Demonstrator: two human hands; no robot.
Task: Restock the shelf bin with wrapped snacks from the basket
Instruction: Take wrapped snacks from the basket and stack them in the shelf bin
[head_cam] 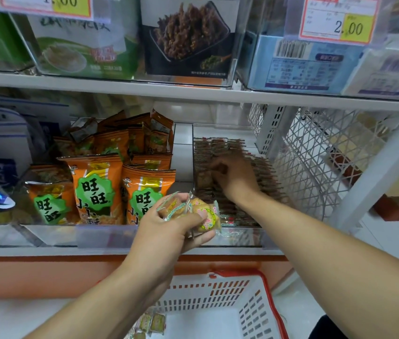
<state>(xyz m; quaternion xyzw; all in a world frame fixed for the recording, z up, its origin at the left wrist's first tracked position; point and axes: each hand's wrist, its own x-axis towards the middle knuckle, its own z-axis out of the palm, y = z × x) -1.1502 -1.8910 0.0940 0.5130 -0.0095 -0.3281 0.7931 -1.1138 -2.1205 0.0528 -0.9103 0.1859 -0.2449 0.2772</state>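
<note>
A small bunch of wrapped snacks (pixel 194 211), golden cakes in clear crinkled film, sits just below the middle of the frame, clasped in the left hand (pixel 169 226). Its fingers curl round the bunch from below and the thumb lies over the top, so the packets poke out to the right of the knuckles, long sides running roughly left to right, just in front of the clear shelf bin (pixel 240 237). Right of centre, the right hand (pixel 236 176) reaches into that bin, palm down, fingers bent onto the tight rows of small dark packets (pixel 264 174); whether they pinch one I cannot tell. Left of the bin stand orange snack bags (pixel 95 189). At the bottom edge, a white basket (pixel 254 311) with a red rim holds a few more wrapped snacks.
</note>
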